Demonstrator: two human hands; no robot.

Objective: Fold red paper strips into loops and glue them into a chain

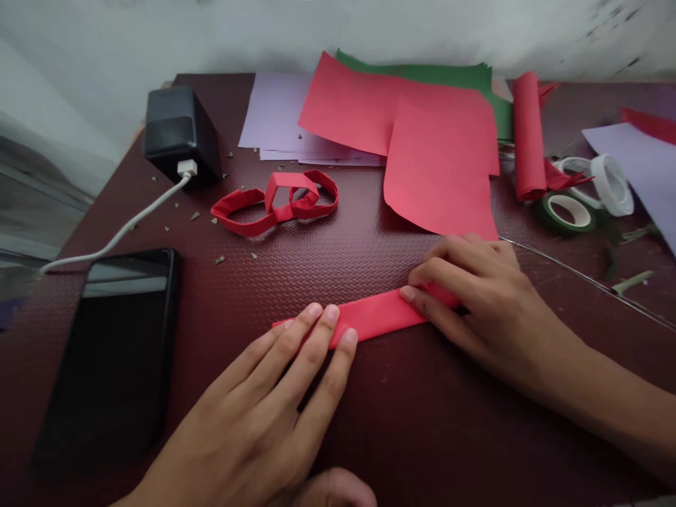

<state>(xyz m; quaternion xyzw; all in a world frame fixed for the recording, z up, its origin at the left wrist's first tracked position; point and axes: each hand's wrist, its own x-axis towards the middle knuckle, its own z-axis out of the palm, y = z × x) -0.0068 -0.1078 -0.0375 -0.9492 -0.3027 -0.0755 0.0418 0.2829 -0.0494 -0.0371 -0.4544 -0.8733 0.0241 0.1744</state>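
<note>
A narrow folded red paper strip (pixel 381 315) lies flat on the dark table, slanting up to the right. Over its left end, my left hand (pixel 264 401) rests with fingers stretched out, pressing it down. My right hand (pixel 475 296) pinches the strip's right part between thumb and curled fingers, hiding that end. Behind the strip sits a chain of linked red paper rings (pixel 279 204). A red paper sheet (pixel 443 169) reaches down to just behind my right hand.
At left lie a black phone (pixel 110 359) and a black power block (pixel 179 130) with a white cable (pixel 124 229). Lilac sheets (pixel 274 113) and a green sheet (pixel 448 72) are at the back. On the right are a red roll (pixel 528 137), green tape (pixel 567 213) and a wire (pixel 586 278).
</note>
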